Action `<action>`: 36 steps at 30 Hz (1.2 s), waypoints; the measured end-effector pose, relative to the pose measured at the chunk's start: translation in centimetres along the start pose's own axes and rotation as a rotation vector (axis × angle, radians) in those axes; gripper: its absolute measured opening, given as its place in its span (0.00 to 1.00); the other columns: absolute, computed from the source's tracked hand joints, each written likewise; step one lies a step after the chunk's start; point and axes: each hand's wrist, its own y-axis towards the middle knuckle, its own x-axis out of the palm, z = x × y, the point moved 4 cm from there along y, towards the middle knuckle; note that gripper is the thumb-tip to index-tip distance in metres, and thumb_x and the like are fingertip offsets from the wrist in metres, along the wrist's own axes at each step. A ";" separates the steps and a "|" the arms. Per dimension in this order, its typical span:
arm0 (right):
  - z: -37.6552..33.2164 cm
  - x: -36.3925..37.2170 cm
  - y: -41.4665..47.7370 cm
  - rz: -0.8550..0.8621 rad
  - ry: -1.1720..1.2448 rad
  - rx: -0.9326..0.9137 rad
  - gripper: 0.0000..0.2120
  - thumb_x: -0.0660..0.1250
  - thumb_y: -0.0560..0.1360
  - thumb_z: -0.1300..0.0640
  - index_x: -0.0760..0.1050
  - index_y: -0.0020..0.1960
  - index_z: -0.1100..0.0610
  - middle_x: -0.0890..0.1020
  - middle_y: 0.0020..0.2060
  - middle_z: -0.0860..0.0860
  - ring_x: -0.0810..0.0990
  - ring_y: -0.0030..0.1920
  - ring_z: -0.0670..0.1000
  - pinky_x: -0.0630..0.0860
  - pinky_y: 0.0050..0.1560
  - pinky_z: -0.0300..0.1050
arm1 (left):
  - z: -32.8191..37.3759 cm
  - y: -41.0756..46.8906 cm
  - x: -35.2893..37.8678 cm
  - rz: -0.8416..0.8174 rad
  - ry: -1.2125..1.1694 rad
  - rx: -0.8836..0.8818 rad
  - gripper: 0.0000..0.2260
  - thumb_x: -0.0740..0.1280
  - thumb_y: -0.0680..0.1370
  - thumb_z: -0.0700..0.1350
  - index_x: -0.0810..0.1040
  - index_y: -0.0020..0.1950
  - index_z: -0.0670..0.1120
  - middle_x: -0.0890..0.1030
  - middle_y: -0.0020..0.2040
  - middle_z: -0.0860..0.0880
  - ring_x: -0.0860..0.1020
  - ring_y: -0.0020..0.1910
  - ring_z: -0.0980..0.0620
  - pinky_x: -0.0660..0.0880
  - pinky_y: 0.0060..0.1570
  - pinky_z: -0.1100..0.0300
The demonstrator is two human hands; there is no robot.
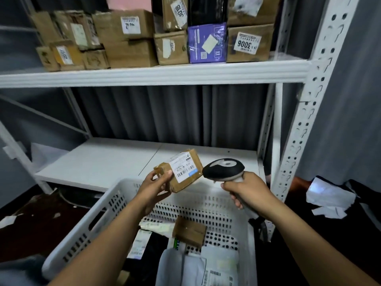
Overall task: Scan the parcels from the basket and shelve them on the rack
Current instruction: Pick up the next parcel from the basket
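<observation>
**A box and a scanner, held over the basket**

The left hand (155, 187) holds a small brown box (181, 171). The fingers are curled round the left end of the box. The thumb (166, 176) lies on top, right next to the white label (186, 169), and the other fingers go under the box where they are hard to see. The box is tilted, so the label faces up and a bit to the right. The left arm comes up from the bottom of the view and the wrist bends back a little.

The right hand (245, 191) is closed tight round the handle of a scanner (223, 169). The black and grey head of the scanner sticks out above the fingers and points left at the box. Its tip is just beside the right edge of the box. I cannot tell if they touch. The right arm comes in from the bottom right.

Under both hands is a white basket (103, 207) with holes in its sides. More parcels lie in it, below the fingers: another brown box (189, 231), white bags and a black one.

Past the fingers is the rack (154, 74). Its lower shelf (99, 162) is right behind the held box. The upper shelf, high above the hands, is full of brown boxes and one purple box (207, 43).
</observation>
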 end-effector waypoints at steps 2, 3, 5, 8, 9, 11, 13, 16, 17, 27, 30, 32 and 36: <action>-0.4 -0.4 -0.2 0.035 0.030 0.001 0.08 0.69 0.73 0.61 0.75 0.36 0.61 0.76 0.24 0.54 0.72 0.23 0.53 0.70 0.28 0.44 | -0.1 0.3 -0.3 0.005 0.010 0.002 0.22 0.71 0.74 0.48 0.69 0.67 0.52 0.80 0.57 0.45 0.80 0.55 0.46 0.78 0.53 0.52; -0.6 -0.8 -0.3 0.052 0.041 0.001 0.08 0.69 0.73 0.61 0.75 0.36 0.61 0.76 0.24 0.54 0.72 0.23 0.53 0.70 0.27 0.44 | -0.1 0.4 -0.4 0.008 0.019 0.004 0.23 0.72 0.74 0.48 0.69 0.67 0.52 0.80 0.57 0.45 0.79 0.55 0.46 0.78 0.53 0.52; -0.9 -1.3 -0.5 0.065 0.049 0.004 0.08 0.69 0.73 0.62 0.75 0.37 0.62 0.76 0.24 0.55 0.72 0.23 0.53 0.69 0.26 0.43 | -0.1 0.8 -0.5 0.011 0.028 0.001 0.24 0.72 0.74 0.48 0.69 0.68 0.51 0.80 0.57 0.45 0.79 0.55 0.45 0.78 0.53 0.51; -1.4 -1.8 -1.0 0.048 0.011 0.004 0.08 0.69 0.73 0.62 0.75 0.36 0.62 0.75 0.24 0.55 0.71 0.23 0.53 0.69 0.26 0.42 | 0.3 1.3 -0.4 -0.010 0.049 0.009 0.26 0.73 0.73 0.49 0.69 0.69 0.51 0.80 0.58 0.45 0.80 0.56 0.45 0.78 0.52 0.52; -1.4 -1.9 -1.1 0.048 0.003 0.003 0.08 0.69 0.73 0.62 0.75 0.35 0.62 0.75 0.24 0.55 0.71 0.23 0.53 0.68 0.26 0.42 | 0.4 1.4 -0.3 -0.018 0.062 0.014 0.26 0.73 0.73 0.50 0.69 0.69 0.51 0.81 0.58 0.45 0.80 0.56 0.45 0.78 0.51 0.53; -1.5 -1.9 -1.1 0.063 0.005 -0.002 0.09 0.69 0.73 0.62 0.75 0.34 0.62 0.75 0.24 0.55 0.71 0.23 0.53 0.68 0.26 0.42 | 0.6 1.5 -0.1 -0.026 0.079 0.023 0.26 0.73 0.73 0.51 0.69 0.69 0.51 0.81 0.58 0.45 0.80 0.55 0.46 0.78 0.53 0.52; -1.6 -2.0 -1.0 0.081 -0.001 -0.011 0.10 0.69 0.72 0.62 0.74 0.33 0.62 0.75 0.23 0.55 0.71 0.22 0.53 0.68 0.26 0.43 | 0.7 1.5 -0.1 -0.032 0.090 0.029 0.26 0.72 0.73 0.51 0.69 0.69 0.51 0.81 0.58 0.46 0.80 0.55 0.46 0.78 0.53 0.53; -1.7 -2.1 -0.8 0.096 -0.026 -0.022 0.10 0.69 0.72 0.61 0.75 0.34 0.64 0.75 0.23 0.55 0.72 0.22 0.52 0.69 0.26 0.42 | 0.8 1.3 0.0 -0.044 0.107 0.044 0.30 0.74 0.69 0.54 0.70 0.69 0.52 0.81 0.57 0.46 0.80 0.56 0.47 0.78 0.50 0.54; -1.7 -2.1 -0.7 0.101 -0.031 -0.022 0.09 0.69 0.72 0.61 0.75 0.35 0.64 0.75 0.23 0.55 0.72 0.23 0.53 0.69 0.26 0.42 | 0.9 1.2 0.0 -0.044 0.102 0.046 0.32 0.74 0.67 0.55 0.70 0.69 0.52 0.81 0.57 0.46 0.80 0.56 0.46 0.78 0.50 0.54; -2.8 -1.8 -0.1 0.157 0.048 -0.055 0.05 0.70 0.73 0.60 0.78 0.42 0.62 0.79 0.26 0.53 0.77 0.25 0.52 0.73 0.29 0.44 | 1.8 0.7 0.5 -0.067 0.100 0.062 0.35 0.72 0.65 0.60 0.69 0.70 0.51 0.80 0.60 0.46 0.78 0.58 0.45 0.76 0.58 0.49; -3.0 -2.1 -1.0 0.223 0.157 -0.096 0.05 0.72 0.73 0.60 0.81 0.48 0.59 0.84 0.34 0.53 0.84 0.35 0.53 0.77 0.34 0.44 | 3.5 -0.5 1.9 -0.104 0.102 0.091 0.29 0.70 0.71 0.59 0.66 0.69 0.54 0.80 0.58 0.47 0.80 0.55 0.45 0.79 0.52 0.51; -3.4 -2.2 -1.9 0.265 0.197 -0.135 0.06 0.74 0.72 0.60 0.82 0.47 0.54 0.86 0.38 0.49 0.85 0.42 0.51 0.79 0.42 0.44 | 5.0 -1.7 2.9 -0.121 0.101 0.123 0.23 0.67 0.76 0.57 0.62 0.68 0.61 0.79 0.58 0.48 0.82 0.52 0.45 0.80 0.50 0.51; -5.5 -1.3 -3.8 0.285 0.234 -0.179 0.07 0.76 0.70 0.58 0.83 0.48 0.51 0.86 0.37 0.43 0.82 0.44 0.46 0.75 0.47 0.41 | 8.4 -4.0 4.9 -0.166 0.097 0.207 0.17 0.67 0.76 0.57 0.70 0.64 0.61 0.82 0.56 0.50 0.83 0.50 0.47 0.80 0.42 0.55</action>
